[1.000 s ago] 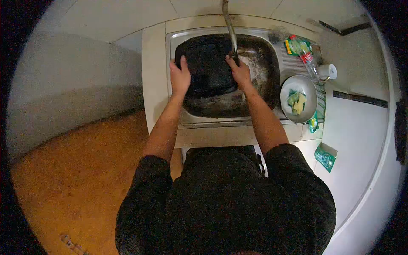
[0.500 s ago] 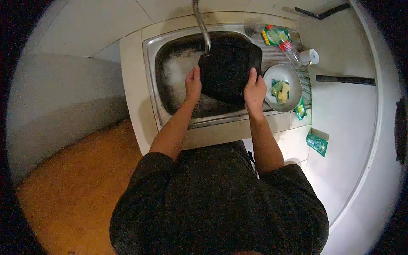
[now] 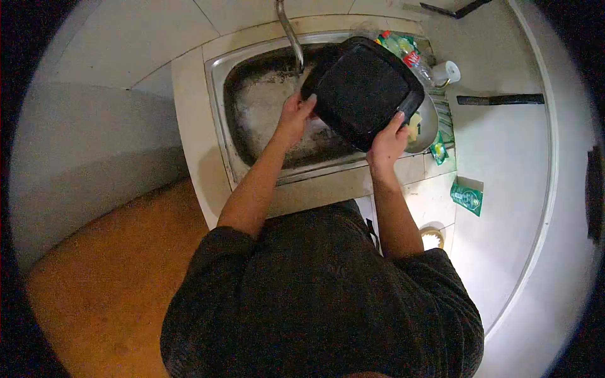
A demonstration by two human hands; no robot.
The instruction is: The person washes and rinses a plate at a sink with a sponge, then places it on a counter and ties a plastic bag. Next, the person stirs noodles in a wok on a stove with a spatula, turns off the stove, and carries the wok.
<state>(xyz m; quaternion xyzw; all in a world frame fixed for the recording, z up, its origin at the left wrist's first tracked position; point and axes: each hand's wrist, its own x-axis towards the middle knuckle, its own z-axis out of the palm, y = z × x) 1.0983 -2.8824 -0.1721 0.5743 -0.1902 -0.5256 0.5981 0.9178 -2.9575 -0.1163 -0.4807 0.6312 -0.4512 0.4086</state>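
Note:
A black, rounded-square tray (image 3: pixel 364 88) with a raised rim is held over the right part of the metal sink (image 3: pixel 261 120). Its broad dark face points up toward me, turned at an angle. My left hand (image 3: pixel 295 121) grips its left edge, thumb on the rim. At the lower right corner, my right hand (image 3: pixel 387 150) is closed on the rim, with the thumb on top. The faucet (image 3: pixel 290 38) hangs just left of the tray's upper left side. Whether water runs from it is unclear.
Partly hidden behind the tray, a pale round dish (image 3: pixel 431 129) holds a yellow-green sponge (image 3: pixel 414 127). A plastic bottle (image 3: pixel 418 65), a white cup (image 3: pixel 446 72) and a green packet (image 3: pixel 439 150) lie around the ribbed drainboard. A green box (image 3: pixel 467 198) sits farther right.
Both hands have brought the tray rightward, away from the faucet, and turned it so its flat face and rim show. It now covers part of the dish. The view has shifted slightly.

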